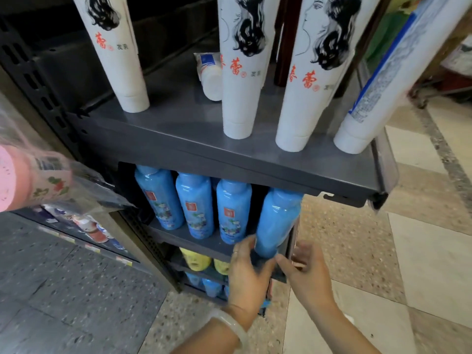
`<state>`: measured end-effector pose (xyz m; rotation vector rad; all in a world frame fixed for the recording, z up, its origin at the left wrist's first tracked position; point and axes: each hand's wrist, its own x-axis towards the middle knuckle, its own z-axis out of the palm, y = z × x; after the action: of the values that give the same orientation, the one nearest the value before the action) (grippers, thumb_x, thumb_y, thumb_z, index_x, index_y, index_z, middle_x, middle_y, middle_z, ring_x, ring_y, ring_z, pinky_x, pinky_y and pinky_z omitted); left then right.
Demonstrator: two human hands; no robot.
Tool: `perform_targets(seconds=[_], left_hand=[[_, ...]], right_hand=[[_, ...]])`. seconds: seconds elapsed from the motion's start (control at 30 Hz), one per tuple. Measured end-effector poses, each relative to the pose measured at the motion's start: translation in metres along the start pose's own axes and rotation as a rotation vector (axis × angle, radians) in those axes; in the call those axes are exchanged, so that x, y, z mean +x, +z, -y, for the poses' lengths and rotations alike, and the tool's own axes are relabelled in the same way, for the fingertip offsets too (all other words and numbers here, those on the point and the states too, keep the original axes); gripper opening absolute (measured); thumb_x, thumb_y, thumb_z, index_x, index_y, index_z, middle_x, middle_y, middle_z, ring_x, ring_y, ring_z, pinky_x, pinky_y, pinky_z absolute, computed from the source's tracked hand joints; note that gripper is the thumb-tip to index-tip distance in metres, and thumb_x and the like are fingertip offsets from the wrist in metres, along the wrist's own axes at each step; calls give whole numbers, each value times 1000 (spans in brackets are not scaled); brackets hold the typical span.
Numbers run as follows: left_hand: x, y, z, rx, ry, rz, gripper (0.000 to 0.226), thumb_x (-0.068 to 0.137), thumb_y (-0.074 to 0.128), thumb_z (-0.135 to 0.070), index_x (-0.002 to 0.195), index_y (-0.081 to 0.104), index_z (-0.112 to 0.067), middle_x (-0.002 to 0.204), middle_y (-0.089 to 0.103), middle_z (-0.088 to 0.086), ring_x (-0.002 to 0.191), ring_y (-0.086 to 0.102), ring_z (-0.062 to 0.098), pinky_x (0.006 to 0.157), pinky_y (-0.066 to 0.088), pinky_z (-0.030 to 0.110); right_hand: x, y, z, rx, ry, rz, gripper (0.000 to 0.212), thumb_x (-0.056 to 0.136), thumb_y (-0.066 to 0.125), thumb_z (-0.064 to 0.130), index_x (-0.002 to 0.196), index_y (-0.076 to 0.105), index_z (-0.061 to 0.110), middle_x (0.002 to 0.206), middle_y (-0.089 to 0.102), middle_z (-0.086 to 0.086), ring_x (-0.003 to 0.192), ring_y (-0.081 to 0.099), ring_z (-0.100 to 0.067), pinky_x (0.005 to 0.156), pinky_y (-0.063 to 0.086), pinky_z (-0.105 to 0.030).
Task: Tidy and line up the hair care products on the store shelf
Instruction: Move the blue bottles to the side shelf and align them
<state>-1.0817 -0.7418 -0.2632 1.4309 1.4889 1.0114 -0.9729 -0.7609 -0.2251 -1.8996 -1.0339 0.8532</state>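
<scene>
Several blue bottles stand in a row on the second shelf point(178, 236). The rightmost blue bottle point(277, 221) leans at the shelf's right end, its plain back facing me. My left hand point(249, 274) grips its base from the left. My right hand point(304, 272) is beside the base on the right, fingers apart, fingertips near the bottle. Three labelled blue bottles point(195, 205) stand to its left. On the top shelf point(229, 154) several tall white tubes point(242, 70) with a hair drawing stand cap down; a small white tube point(210, 77) lies behind them.
Yellow containers point(195, 261) and more blue bottles point(212, 287) fill the lower shelves. A pink wrapped product point(28, 177) hangs at the left edge. A neighbouring low shelf point(84, 226) holds small packets. Tiled floor lies to the right and below.
</scene>
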Motion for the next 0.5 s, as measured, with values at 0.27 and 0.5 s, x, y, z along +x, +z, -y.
perform_targets(seconds=[0.27, 0.5], left_hand=[[22, 15, -6, 31, -37, -32, 49, 71, 68, -28, 116, 50, -28, 106, 63, -4, 101, 60, 15, 85, 52, 43], [22, 8, -5, -16, -30, 26, 53, 71, 66, -27, 121, 49, -34, 111, 65, -9, 104, 63, 8, 90, 53, 40]], right_hand=[[23, 12, 2, 5, -200, 133, 57, 79, 67, 17, 128, 41, 22, 123, 57, 6, 113, 55, -10, 95, 49, -35], [26, 9, 3, 32, -200, 93, 48, 71, 75, 17, 104, 44, 30, 105, 59, 10, 104, 59, -12, 87, 50, -35]])
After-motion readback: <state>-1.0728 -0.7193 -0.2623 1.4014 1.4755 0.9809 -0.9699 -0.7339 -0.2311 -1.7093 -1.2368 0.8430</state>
